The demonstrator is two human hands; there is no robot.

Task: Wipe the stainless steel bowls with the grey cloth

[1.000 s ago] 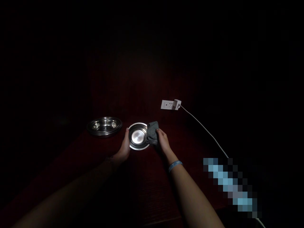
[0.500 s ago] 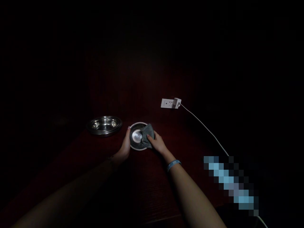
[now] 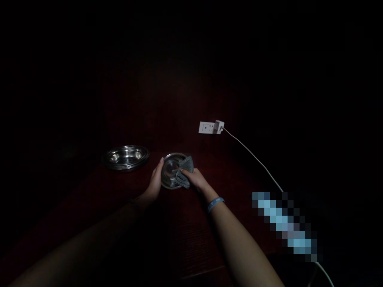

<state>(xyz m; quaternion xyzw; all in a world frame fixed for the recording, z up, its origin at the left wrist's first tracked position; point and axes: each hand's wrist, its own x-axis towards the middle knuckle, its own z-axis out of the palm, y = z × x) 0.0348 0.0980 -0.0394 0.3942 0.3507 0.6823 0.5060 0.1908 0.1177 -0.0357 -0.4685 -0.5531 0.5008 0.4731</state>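
Observation:
A round shallow steel bowl [image 3: 168, 181] is held between my hands above the dark red table, its inside facing me. My left hand [image 3: 154, 181] grips its left rim, thumb along the edge and the other fingers hidden behind. Pinched in my right hand [image 3: 196, 178] is a grey-green cloth [image 3: 186, 164], pressed to the right side of the bowl's inside with the thumb on top. The cloth covers the bowl's right part. A blue wristband [image 3: 216, 204] circles my right wrist.
A stack of steel plates [image 3: 125, 157] stands on the table [image 3: 191, 239] to the left. On the back wall, a white socket [image 3: 206, 127] holds a charger [image 3: 219, 126]. Its white cable [image 3: 251, 152] runs down right to a pixelated blue area [image 3: 284, 225].
The bowl has tilted slightly, and its inside looks darker. My right thumb and the cloth have shifted inward and the cloth is more bunched. The whole view has moved slightly.

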